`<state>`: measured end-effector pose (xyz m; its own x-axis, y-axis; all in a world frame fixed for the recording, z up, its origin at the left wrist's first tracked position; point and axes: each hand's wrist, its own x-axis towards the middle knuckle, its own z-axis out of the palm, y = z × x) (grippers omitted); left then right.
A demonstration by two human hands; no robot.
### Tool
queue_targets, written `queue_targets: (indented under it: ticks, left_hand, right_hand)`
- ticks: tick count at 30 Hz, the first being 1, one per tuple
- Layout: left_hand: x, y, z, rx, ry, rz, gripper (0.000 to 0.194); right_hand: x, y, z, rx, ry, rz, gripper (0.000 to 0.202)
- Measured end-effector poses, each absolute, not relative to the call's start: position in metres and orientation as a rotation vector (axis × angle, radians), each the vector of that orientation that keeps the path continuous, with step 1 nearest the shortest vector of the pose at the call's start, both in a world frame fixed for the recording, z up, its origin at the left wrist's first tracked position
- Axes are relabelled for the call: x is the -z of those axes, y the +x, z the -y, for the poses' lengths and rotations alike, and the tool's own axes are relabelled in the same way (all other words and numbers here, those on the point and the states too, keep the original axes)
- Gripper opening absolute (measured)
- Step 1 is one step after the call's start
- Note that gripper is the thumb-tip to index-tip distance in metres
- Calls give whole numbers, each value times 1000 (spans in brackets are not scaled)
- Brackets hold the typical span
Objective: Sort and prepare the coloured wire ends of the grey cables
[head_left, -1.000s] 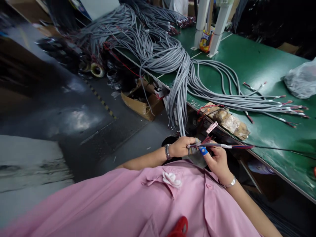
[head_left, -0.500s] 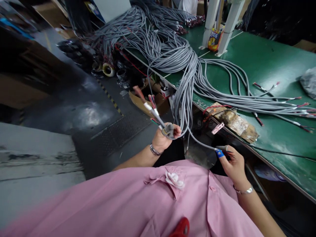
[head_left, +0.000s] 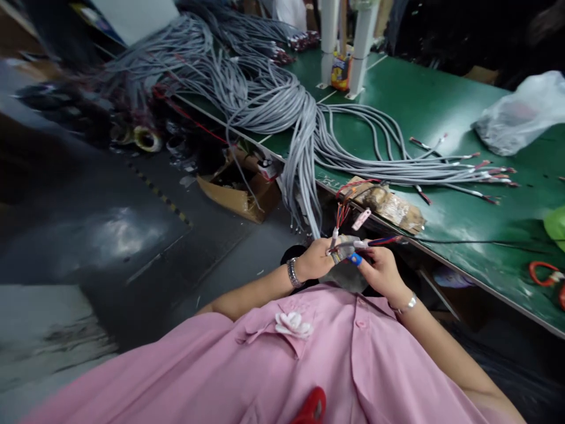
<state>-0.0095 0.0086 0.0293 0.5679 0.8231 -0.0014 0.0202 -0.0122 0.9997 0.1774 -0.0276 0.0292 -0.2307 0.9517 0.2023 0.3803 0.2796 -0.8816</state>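
Observation:
My left hand (head_left: pixel 318 259), with grey coverings on its fingers, is closed around grey cable ends near my body. One held cable end (head_left: pixel 339 219) points up with its thin red, orange and dark wires fanned out. My right hand (head_left: pixel 379 268), blue tape on its thumb, pinches another cable end (head_left: pixel 375 241) that lies across the left fingers, its red and blue wires pointing right. The two hands almost touch. Behind them, a thick bundle of grey cables (head_left: pixel 304 159) hangs over the edge of the green table (head_left: pixel 445 100).
More cable ends lie along the table beside a taped cardboard piece (head_left: pixel 392 206) at its edge. A plastic bag (head_left: pixel 521 115) and an orange-red ring (head_left: pixel 542 274) are on the right. Below stands an open cardboard box (head_left: pixel 241 191). Two white posts (head_left: pixel 359 53) rise from the table.
My right hand has moved left with its cable end to meet my left hand. The cable ends in the left hand have turned upright. The view has shifted to the right.

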Motion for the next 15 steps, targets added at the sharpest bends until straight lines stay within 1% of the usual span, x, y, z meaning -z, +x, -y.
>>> queue_targets:
  ticks: [2,5,7,11,15]
  left_hand:
    - [-22,-4,-10,-678,1433,-825,37]
    - [-17,-4,-14,-678,1398,-915,44]
    - [-18,-5,-16,-696,1373,-931,44]
    - [-21,-5,-14,-715,1353,-947,41]
    - [-18,-5,-11,-690,1306,-931,34]
  right_hand:
    - [-22,177,26,-1067,-1244,1501,15]
    - [-11,179,25,-1199,-1322,1101,20]
    - [-8,180,26,-1258,-1316,974,22]
    - [-12,177,25,-1377,-1219,980,26]
    - [-17,171,20,-1318,-1209,1089,25]
